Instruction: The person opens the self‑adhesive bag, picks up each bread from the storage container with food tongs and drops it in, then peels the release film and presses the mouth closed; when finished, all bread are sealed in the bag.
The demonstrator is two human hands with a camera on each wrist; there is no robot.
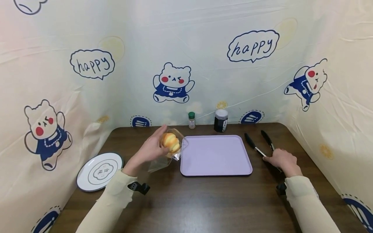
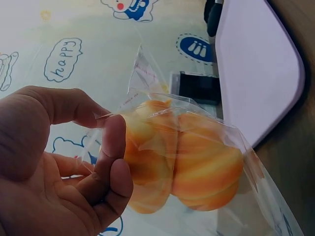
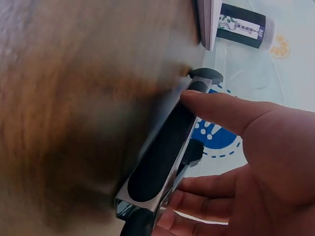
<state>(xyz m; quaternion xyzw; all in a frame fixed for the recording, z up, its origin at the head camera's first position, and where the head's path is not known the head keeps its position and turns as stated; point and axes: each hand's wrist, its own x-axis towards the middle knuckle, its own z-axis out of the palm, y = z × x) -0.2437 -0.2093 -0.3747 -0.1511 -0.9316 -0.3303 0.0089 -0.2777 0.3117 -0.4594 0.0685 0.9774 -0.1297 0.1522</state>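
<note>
My left hand pinches a clear plastic bag by its edge, to the left of the lilac tray. Inside the bag are golden, ridged bread rolls; two of them show side by side in the left wrist view. On the other side of the tray, my right hand grips metal tongs with black grips, the thumb on one arm and curled fingers at the other. Their black tips point away from me and stand spread apart, low over the table.
A white plate with a dark rim lies at the left of the brown table. Behind the tray stand a small green-capped bottle and a dark jar with a pale lid. Printed cloth hangs around the table.
</note>
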